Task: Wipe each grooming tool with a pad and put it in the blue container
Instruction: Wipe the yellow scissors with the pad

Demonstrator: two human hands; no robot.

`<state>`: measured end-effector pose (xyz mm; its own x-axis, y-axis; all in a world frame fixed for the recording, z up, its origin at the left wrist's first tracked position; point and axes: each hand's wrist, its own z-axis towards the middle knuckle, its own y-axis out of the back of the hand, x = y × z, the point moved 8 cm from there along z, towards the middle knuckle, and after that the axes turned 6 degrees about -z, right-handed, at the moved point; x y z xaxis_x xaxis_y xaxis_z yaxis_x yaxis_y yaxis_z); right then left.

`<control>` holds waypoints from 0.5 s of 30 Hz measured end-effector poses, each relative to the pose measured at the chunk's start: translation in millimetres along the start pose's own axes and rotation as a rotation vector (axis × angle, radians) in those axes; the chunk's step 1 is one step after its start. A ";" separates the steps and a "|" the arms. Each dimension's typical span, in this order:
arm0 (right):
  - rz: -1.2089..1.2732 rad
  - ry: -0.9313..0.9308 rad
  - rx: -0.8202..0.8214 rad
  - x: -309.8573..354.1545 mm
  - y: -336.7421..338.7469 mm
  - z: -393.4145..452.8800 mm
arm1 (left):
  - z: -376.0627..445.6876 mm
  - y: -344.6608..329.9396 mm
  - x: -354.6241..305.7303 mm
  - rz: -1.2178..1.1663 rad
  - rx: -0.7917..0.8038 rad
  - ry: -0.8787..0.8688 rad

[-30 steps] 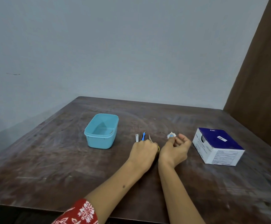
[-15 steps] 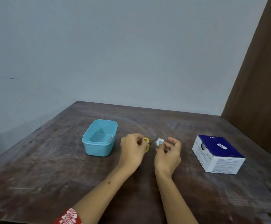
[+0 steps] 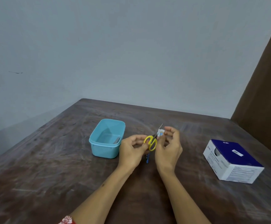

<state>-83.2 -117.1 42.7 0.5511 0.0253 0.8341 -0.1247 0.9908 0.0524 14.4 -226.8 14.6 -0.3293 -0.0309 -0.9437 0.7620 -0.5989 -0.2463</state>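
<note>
Above the dark bench (image 3: 50, 183), the left hand (image 3: 132, 152) grips yellow scissors (image 3: 151, 142); the right hand (image 3: 168, 147) pinches what looks like a pad (image 3: 161, 132) on the blades. Wipe tipward; container (image 3: 106, 138) waits at nine o'clock.

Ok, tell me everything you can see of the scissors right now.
The scissors are small, with yellow plastic loop handles and thin, dark metal blades that look closed, tip pointing up and away. They are held above the table, right of the blue container. The left hand grips the handles; the right hand pinches a white pad against the blades.
</note>
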 end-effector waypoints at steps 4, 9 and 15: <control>0.033 -0.032 0.059 -7.6 -3.1 0.0 | 0.7 -1.2 2.6 0.022 -0.001 -0.011; 0.180 -0.204 0.098 -24.5 -0.7 0.6 | 2.7 0.8 9.2 -0.007 -0.021 0.042; 0.214 -0.263 0.082 -24.7 3.3 0.9 | -0.4 0.1 8.1 -0.027 -0.015 0.049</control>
<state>-98.0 -114.6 22.8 0.2752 0.1858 0.9433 -0.2862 0.9525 -0.1041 12.1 -226.9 6.8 -0.3227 0.0249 -0.9462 0.7616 -0.5868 -0.2752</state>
